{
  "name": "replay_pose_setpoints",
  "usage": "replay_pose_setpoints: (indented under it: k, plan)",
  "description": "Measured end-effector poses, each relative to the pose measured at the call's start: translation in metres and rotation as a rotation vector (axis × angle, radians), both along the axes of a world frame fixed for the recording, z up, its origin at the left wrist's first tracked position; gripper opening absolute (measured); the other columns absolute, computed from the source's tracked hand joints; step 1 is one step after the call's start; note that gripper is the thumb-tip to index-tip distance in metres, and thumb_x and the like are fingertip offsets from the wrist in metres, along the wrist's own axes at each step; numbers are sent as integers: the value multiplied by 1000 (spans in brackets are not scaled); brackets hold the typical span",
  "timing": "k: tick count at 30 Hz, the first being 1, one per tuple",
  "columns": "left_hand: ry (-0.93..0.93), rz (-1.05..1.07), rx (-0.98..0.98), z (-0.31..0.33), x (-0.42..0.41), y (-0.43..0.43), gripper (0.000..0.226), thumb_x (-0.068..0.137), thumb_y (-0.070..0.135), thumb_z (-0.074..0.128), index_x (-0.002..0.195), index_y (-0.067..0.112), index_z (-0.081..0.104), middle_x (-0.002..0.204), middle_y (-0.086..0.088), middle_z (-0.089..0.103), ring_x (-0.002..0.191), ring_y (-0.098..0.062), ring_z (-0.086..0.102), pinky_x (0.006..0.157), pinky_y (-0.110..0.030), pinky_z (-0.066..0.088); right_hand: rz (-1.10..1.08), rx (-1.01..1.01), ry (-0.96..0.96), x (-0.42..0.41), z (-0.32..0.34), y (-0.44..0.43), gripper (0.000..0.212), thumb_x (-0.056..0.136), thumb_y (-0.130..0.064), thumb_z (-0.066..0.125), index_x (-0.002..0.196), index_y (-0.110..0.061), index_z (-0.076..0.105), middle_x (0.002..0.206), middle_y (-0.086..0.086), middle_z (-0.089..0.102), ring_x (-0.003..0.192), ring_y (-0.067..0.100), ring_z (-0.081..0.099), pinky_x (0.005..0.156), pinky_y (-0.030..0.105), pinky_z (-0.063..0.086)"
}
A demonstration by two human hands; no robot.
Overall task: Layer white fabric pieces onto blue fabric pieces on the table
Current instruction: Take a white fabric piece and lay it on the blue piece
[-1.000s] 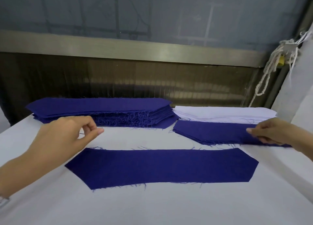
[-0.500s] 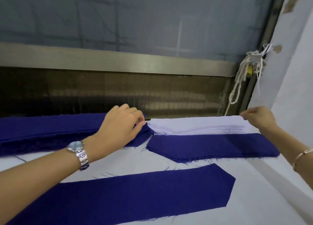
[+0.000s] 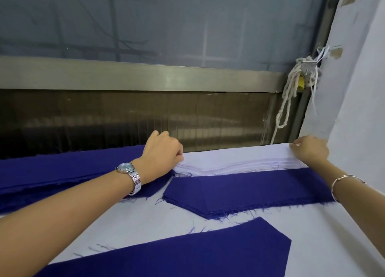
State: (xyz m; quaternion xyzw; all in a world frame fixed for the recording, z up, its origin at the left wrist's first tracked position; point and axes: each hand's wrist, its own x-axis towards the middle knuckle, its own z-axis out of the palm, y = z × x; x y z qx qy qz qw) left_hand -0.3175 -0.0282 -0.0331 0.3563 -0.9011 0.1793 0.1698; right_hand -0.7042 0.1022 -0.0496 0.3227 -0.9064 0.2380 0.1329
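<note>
Left hand (image 3: 162,153): fingers curled tight, pinching the top layers at the left end of the white fabric stack (image 3: 239,162); fingertips hidden behind the knuckles.
Right hand (image 3: 310,151): thumb and finger pinch the stack's top edge at its right end.
Wrists: wristwatch (image 3: 130,175) on the left, thin bracelet (image 3: 343,180) on the right.
Nearest: single blue fabric piece (image 3: 187,253) flat on the white table (image 3: 145,220), angled end pointing right.
Middle: small blue fabric stack (image 3: 250,191), frayed edges, touching the near side of the white stack.
Far right: white fabric stack — many thin layers, against the table's back edge.
Far left: large blue fabric stack (image 3: 62,172), partly under the left forearm.
Behind: metal rail (image 3: 135,76) below a window — rope (image 3: 289,101) and a yellow padlock (image 3: 301,84) hang at its right end.
</note>
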Motion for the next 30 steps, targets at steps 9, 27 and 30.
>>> replay_pose_setpoints:
  k: [9, 27, 30]
  plan:
    - [75, 10, 66, -5, -2, -6, 23, 94, 45, 60, 94, 29, 76, 89, 10, 73, 92, -13, 61, 86, -32, 32, -72, 87, 74, -15, -13, -11, 41, 103, -33, 45, 104, -2, 72, 113, 23, 67, 109, 39, 59, 104, 41, 38]
    - [136, 22, 150, -8, -5, -11, 23, 92, 49, 64, 87, 29, 72, 82, 11, 70, 85, -12, 63, 86, -33, 33, 64, -363, -48, -23, -13, -11, 17, 89, -4, 62, 105, -7, 64, 116, 21, 64, 110, 42, 56, 95, 44, 44]
    - [146, 17, 154, -11, -5, -13, 22, 92, 49, 63, 88, 30, 71, 78, 14, 65, 84, -10, 62, 88, -34, 35, 48, -368, -28, -25, -14, -9, 14, 90, -8, 66, 101, -6, 73, 113, 20, 69, 107, 42, 60, 95, 43, 46]
